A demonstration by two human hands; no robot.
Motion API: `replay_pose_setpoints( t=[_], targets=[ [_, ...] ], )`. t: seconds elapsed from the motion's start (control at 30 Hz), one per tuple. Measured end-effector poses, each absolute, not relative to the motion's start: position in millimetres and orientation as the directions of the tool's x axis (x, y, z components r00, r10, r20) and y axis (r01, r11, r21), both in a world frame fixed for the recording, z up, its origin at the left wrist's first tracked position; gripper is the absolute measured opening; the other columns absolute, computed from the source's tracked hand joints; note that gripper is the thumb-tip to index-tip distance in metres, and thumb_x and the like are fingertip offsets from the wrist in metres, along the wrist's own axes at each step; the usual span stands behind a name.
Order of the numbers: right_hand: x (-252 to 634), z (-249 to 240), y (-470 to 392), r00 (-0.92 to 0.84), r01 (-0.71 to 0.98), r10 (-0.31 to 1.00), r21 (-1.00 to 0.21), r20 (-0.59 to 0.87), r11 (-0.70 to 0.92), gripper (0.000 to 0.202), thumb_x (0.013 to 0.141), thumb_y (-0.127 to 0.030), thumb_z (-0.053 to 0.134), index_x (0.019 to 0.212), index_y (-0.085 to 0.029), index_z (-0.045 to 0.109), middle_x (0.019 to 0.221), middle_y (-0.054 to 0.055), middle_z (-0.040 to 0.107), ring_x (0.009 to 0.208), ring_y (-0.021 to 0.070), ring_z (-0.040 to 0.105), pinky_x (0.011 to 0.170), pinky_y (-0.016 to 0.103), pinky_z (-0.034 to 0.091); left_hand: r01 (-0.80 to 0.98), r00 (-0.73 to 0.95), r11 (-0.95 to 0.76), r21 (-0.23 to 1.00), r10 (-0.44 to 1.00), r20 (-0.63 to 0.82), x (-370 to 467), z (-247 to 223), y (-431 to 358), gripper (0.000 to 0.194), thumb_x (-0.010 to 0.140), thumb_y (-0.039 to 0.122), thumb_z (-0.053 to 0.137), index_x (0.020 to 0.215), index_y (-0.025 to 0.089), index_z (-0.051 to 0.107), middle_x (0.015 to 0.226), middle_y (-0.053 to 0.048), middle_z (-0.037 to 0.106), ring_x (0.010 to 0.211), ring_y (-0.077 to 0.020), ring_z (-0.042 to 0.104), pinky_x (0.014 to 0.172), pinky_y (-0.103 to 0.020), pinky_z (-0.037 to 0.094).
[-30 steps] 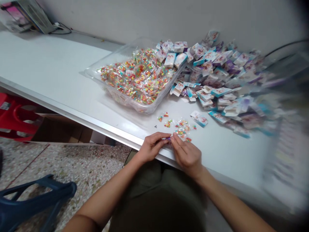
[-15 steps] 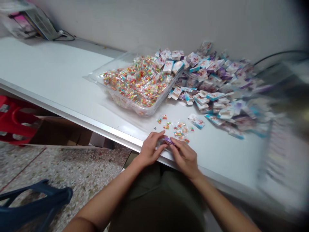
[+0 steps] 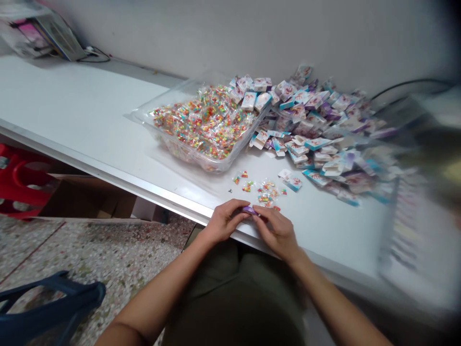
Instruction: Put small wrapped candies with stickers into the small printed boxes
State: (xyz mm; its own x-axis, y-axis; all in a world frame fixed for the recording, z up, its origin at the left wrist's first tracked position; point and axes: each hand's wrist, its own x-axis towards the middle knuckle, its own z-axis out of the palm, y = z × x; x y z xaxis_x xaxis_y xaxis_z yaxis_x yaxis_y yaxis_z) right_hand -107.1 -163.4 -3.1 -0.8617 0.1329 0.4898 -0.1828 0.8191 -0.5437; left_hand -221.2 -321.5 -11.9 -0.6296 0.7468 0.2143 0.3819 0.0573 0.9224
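Note:
A small purple box is held between both hands at the table's front edge. My left hand pinches its left end between thumb and fingers. At the other end, my right hand grips it the same way. Just beyond the hands lie several small clear packets of coloured pieces. An open flat carton rests to their right. Farther back, a clear plastic tray holds a heap of similar packets.
A large pile of small white, blue and purple boxes spreads right of the tray. Below the white table stand a cardboard box, a red stool and a dark blue stool. A blurred stack lies at far right.
The left fingers have closed over the purple box's end, where the index finger was raised before. Both hands stay in nearly the same place; the view has shifted slightly.

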Motion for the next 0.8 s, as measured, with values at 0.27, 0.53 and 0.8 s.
replay_pose_setpoints(
  t=[0.27,0.53,0.8],
  targets=[
    [-106,3,-167,-0.872,-0.172,0.062,-0.425,0.485,0.889,0.032,0.092,-0.018,0.051,0.122,-0.017,0.063,0.113,0.013,0.072,0.097,0.0232,0.07,0.085,0.037,0.055,0.641,-0.569,0.115,0.759,0.734,0.37,-209,-22,-322,0.041,0.095,0.022,0.047,0.136,0.027,0.049,0.127,-0.011,0.062,0.116,-0.0216,0.059,0.097,-0.037,0.049],
    [-153,72,-73,-0.908,0.158,0.405,-0.805,0.111,0.573,0.045,0.088,-0.053,0.052,0.118,-0.021,0.064,0.099,0.009,0.072,0.081,0.0206,0.068,0.068,0.033,0.055,0.673,-0.642,0.182,0.717,0.625,0.444,-209,-30,-320,0.054,0.095,0.028,0.048,0.146,0.019,0.03,0.119,-0.015,0.067,0.097,-0.0204,0.069,0.086,-0.038,0.056],
    [-143,30,-45,-0.814,0.5,0.58,-0.499,0.007,0.708,0.04,0.076,-0.041,0.066,0.105,-0.014,0.068,0.104,0.016,0.07,0.091,0.0292,0.065,0.078,0.039,0.05,0.339,-0.858,0.185,0.922,0.464,0.222,-200,-6,-308,0.03,0.091,0.032,0.054,0.116,0.016,0.061,0.106,-0.012,0.071,0.096,-0.0209,0.069,0.09,-0.038,0.054]
  ],
)
